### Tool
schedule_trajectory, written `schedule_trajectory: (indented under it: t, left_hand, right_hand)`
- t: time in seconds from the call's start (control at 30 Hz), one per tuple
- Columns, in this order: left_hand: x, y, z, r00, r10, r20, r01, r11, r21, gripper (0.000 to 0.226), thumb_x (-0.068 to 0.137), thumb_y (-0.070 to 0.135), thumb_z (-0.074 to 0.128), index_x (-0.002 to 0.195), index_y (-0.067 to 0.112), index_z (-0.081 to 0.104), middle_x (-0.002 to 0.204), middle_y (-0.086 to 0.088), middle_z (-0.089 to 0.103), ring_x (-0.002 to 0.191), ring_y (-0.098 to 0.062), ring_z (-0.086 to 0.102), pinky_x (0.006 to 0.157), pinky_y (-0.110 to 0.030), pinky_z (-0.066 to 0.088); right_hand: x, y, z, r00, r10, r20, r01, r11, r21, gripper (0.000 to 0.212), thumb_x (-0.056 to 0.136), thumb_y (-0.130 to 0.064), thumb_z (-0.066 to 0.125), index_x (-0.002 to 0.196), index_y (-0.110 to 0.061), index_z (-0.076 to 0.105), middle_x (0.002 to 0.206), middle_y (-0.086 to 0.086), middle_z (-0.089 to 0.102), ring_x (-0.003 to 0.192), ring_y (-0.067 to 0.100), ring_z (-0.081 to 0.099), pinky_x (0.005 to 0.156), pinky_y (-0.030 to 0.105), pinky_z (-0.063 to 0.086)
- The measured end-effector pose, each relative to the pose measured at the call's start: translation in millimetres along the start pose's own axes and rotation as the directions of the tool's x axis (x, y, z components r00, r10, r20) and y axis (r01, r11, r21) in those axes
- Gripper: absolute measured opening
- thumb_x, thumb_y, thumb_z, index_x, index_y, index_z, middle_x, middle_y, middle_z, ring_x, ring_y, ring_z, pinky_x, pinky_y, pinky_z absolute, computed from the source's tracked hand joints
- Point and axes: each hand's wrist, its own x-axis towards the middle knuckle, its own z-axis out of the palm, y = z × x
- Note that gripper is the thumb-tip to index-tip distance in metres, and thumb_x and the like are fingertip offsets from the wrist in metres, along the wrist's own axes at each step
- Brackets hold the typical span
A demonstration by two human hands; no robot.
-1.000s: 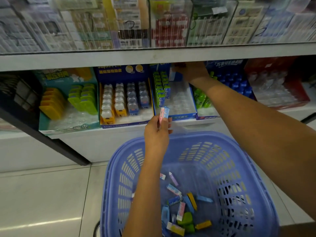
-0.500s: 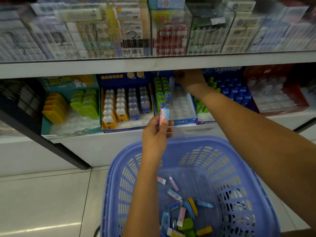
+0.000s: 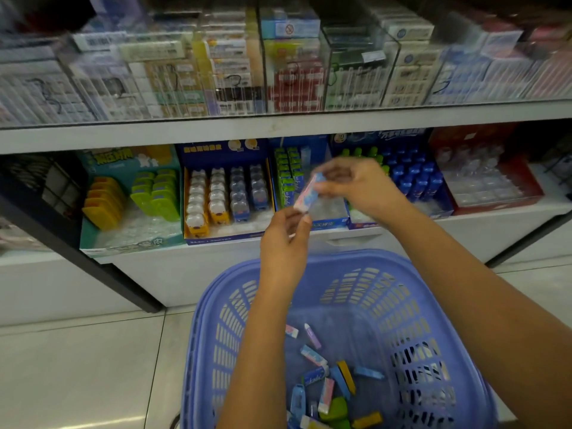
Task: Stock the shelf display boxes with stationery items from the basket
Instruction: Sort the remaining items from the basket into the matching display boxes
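A small pink-and-blue eraser pack is held in front of the lower shelf, between both hands. My left hand pinches its lower end and my right hand grips its upper end. Behind them stands a blue display box with green packs at its left and bare clear slots at the front. The purple plastic basket sits below on the floor, with several loose stationery items at its bottom.
Other display boxes line the lower shelf: a teal one with yellow and green items, a blue one with bear-shaped items, one with blue bottles, a red one. An upper shelf overhangs with clear cases.
My right hand came back out of the display box and now meets my left hand on the eraser pack. The view has tilted down a little.
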Motion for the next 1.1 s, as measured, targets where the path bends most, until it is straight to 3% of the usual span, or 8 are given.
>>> schedule_trajectory:
  t: [0.1, 0.2, 0.47, 0.7, 0.83, 0.87, 1.0, 1.1]
  left_hand:
    - [2.0, -7.3, 4.1, 0.988, 0.11, 0.105, -0.147, 0.872, 0.468, 0.042, 0.098, 0.026, 0.047, 0.138, 0.014, 0.045, 0.142, -0.002, 0.047, 0.13, -0.015, 0.042, 0.103, -0.021, 0.037]
    - [2.6, -14.0, 10.9, 0.972, 0.089, 0.217, -0.217, 0.69, 0.691, 0.054, 0.098, 0.023, 0.047, 0.147, 0.01, 0.029, 0.155, -0.004, 0.026, 0.145, -0.019, 0.016, 0.117, -0.026, 0.014]
    - [3.9, -18.3, 12.0, 0.973, 0.099, 0.209, -0.219, 0.695, 0.685, 0.057, 0.098, 0.024, 0.048, 0.149, 0.012, 0.025, 0.157, -0.002, 0.022, 0.147, -0.018, 0.011, 0.119, -0.027, 0.012]
    - [5.0, -20.2, 11.0, 0.973, 0.108, 0.205, -0.22, 0.717, 0.661, 0.058, 0.098, 0.025, 0.048, 0.15, 0.012, 0.024, 0.157, 0.0, 0.021, 0.147, -0.016, 0.01, 0.117, -0.023, 0.011]
    - [5.4, -22.9, 11.1, 0.972, 0.115, 0.204, -0.223, 0.721, 0.656, 0.058, 0.098, 0.025, 0.047, 0.15, 0.013, 0.023, 0.157, 0.001, 0.021, 0.146, -0.015, 0.01, 0.116, -0.022, 0.01]
    - [5.3, -23.7, 11.4, 0.972, 0.12, 0.202, -0.226, 0.719, 0.657, 0.058, 0.098, 0.025, 0.048, 0.149, 0.013, 0.024, 0.157, 0.001, 0.022, 0.146, -0.015, 0.01, 0.116, -0.021, 0.009]
    - [6.0, -25.6, 10.9, 0.969, 0.134, 0.21, -0.241, 0.716, 0.655, 0.058, 0.097, 0.023, 0.049, 0.149, 0.012, 0.026, 0.157, 0.0, 0.024, 0.146, -0.015, 0.013, 0.115, -0.021, 0.01]
    - [4.0, -23.6, 8.5, 0.965, 0.141, 0.219, -0.25, 0.74, 0.625, 0.054, 0.097, 0.021, 0.049, 0.147, 0.011, 0.031, 0.155, -0.001, 0.028, 0.145, -0.015, 0.018, 0.113, -0.018, 0.013]
  right_hand:
    - [30.6, 4.1, -10.7, 0.952, -0.096, -0.289, 0.053, 0.987, -0.154, 0.023, 0.075, -0.004, 0.075, 0.096, 0.0, 0.066, 0.089, 0.007, 0.065, 0.077, 0.011, 0.061, 0.065, 0.005, 0.049]
    - [62.5, 9.3, -8.8, 0.924, -0.142, -0.355, 0.037, 0.957, -0.286, 0.022, 0.078, -0.008, 0.073, 0.098, 0.001, 0.066, 0.098, 0.006, 0.064, 0.091, 0.011, 0.056, 0.077, 0.006, 0.04]
    - [99.4, 28.4, -3.4, 0.991, -0.052, -0.124, 0.005, 0.933, -0.359, 0.023, 0.087, -0.01, 0.064, 0.108, -0.002, 0.067, 0.114, 0.016, 0.066, 0.111, 0.026, 0.059, 0.103, 0.031, 0.042]
    - [102.8, 27.7, -7.2, 0.997, -0.022, -0.08, -0.013, 0.912, -0.411, 0.026, 0.086, -0.022, 0.066, 0.111, -0.012, 0.068, 0.117, 0.004, 0.066, 0.109, 0.011, 0.055, 0.089, 0.012, 0.037]
    - [102.9, 28.1, -2.7, 0.999, -0.004, -0.047, -0.021, 0.848, -0.529, 0.026, 0.089, -0.02, 0.063, 0.112, -0.007, 0.069, 0.116, 0.01, 0.065, 0.11, 0.021, 0.057, 0.073, 0.006, 0.036]
    - [102.2, 28.5, 0.0, 1.0, -0.012, -0.027, -0.006, 0.815, -0.579, 0.026, 0.092, -0.019, 0.059, 0.111, -0.005, 0.069, 0.115, 0.013, 0.065, 0.109, 0.025, 0.057, 0.069, 0.011, 0.034]
    - [102.3, 16.7, 9.5, 0.996, 0.053, -0.07, -0.087, 0.717, -0.692, 0.035, 0.097, -0.03, 0.049, 0.095, 0.003, 0.06, 0.111, 0.022, 0.062, 0.106, 0.03, 0.057, 0.075, 0.026, 0.036]
    - [88.0, 4.5, 7.7, 0.998, 0.069, 0.009, -0.036, 0.623, -0.781, 0.037, 0.098, -0.028, 0.048, 0.124, -0.001, 0.052, 0.134, 0.018, 0.051, 0.122, 0.029, 0.049, 0.089, 0.027, 0.04]
